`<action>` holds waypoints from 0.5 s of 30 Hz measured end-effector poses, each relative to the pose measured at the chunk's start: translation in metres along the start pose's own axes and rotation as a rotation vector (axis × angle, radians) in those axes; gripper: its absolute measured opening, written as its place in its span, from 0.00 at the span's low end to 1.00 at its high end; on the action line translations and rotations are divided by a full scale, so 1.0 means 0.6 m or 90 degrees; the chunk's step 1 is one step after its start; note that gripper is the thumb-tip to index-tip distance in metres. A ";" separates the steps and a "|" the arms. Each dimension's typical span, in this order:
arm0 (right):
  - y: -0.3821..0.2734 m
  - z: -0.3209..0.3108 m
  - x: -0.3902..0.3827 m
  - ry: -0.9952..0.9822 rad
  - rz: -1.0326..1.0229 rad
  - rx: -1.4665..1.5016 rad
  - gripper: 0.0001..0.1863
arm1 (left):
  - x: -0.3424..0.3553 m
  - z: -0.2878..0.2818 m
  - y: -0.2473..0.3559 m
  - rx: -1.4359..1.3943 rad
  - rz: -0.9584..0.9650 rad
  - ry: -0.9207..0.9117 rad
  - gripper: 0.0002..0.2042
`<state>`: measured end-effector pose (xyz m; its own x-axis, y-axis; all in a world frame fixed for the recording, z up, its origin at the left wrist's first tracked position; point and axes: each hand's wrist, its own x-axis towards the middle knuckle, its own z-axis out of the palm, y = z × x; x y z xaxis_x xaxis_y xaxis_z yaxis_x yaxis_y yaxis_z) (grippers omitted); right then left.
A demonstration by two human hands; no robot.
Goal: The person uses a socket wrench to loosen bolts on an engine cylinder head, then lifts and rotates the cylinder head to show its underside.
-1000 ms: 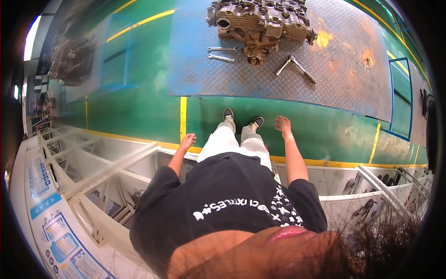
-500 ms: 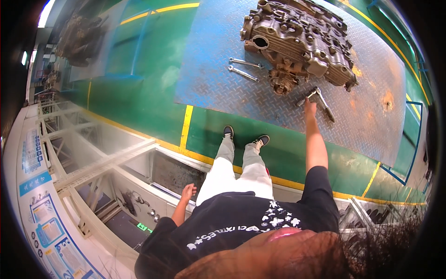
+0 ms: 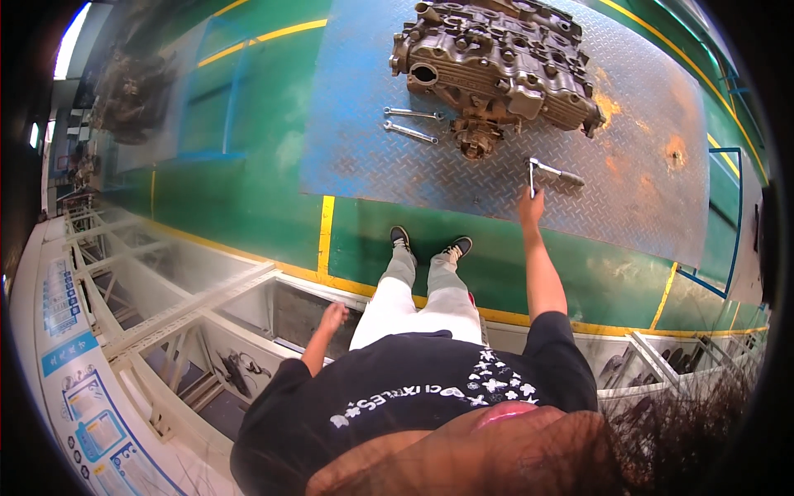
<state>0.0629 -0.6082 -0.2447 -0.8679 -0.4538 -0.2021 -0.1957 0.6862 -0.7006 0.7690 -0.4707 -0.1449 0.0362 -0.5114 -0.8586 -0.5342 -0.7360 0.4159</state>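
Steel ratchet wrench [image 3: 552,169], angular in outline, at the near part of the metal table [image 3: 637,174], in front of the engine [image 3: 504,66] and toward its right. The right hand [image 3: 531,205] is the nearer of the two; its fingers appear closed around the near end of the bright rod [image 3: 532,178], which forms one limb of the tool. Principal relation: the rod's long axis runs away from these fingers toward the engine, whereas the other limb, the dark-ended handle [image 3: 572,178], leaves the rod's far end and slants rightward and slightly back toward the person. The handle thus lies ahead and to the right of the fingers, apart from them. Whether any part of the tool is raised from the table cannot be told. The left hand [image 3: 334,316], well apart, beside the pale trousers [image 3: 385,314], has its fingers loosely curled; no object is visible in it. Two wrenches [image 3: 411,132] lie nearly parallel, left of the engine's rounded front end [image 3: 477,140].
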 end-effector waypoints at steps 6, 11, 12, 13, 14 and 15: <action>0.024 -0.221 -0.111 -0.139 -0.137 0.118 0.13 | 0.018 0.067 0.379 0.317 0.388 0.080 0.20; -0.114 -0.438 -0.226 -0.282 -0.044 0.257 0.12 | -0.104 0.272 0.657 0.450 0.714 -0.152 0.37; -0.139 -0.469 -0.246 -0.288 -0.034 0.300 0.12 | -0.135 0.321 0.690 0.427 0.751 -0.208 0.40; -0.164 -0.500 -0.267 -0.288 -0.018 0.343 0.12 | -0.163 0.367 0.713 0.408 0.793 -0.262 0.42; -0.203 -0.529 -0.290 -0.264 -0.018 0.397 0.12 | -0.176 0.400 0.715 0.364 0.811 -0.332 0.43; -0.227 -0.557 -0.316 -0.231 -0.014 0.449 0.12 | -0.210 0.427 0.722 0.333 0.744 -0.426 0.38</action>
<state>0.1015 -0.4259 0.1178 -0.6407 -0.7029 -0.3091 0.2300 0.2084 -0.9506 0.3167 -0.6118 0.0666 -0.9458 -0.2890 -0.1484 -0.2288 0.2682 0.9358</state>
